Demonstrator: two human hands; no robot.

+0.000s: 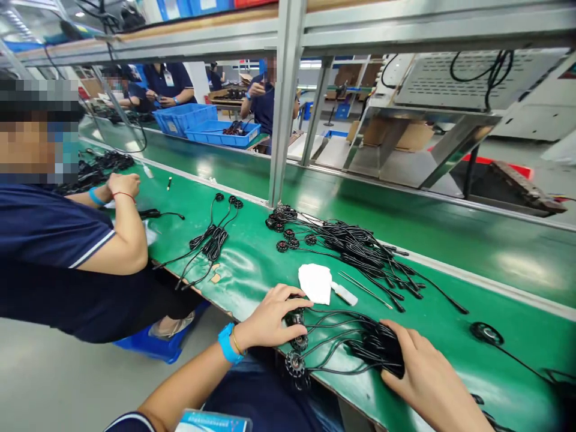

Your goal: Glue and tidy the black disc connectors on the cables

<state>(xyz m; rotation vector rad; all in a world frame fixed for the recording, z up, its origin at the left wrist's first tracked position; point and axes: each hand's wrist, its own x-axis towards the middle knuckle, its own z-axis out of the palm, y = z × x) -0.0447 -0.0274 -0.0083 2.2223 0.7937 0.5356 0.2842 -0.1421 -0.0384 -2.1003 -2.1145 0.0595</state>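
Note:
My left hand (274,315), with a blue band at the wrist, is closed round the small round black heads (296,364) of several corded parts at the table's front edge. Some heads hang just over that edge. Their black cables (333,330) run right to a coiled bundle (378,348), which my right hand (418,366) grips from its right side. Behind my left hand lie a white cloth or tissue (315,283), a small white bottle (344,294) and metal tweezers (364,289).
Farther back lies a larger pile of black corded parts (355,243). Another small group of cables (211,240) is to the left, near a co-worker (67,240). A single round part (486,333) lies at right. A metal post (285,108) rises at the table's back.

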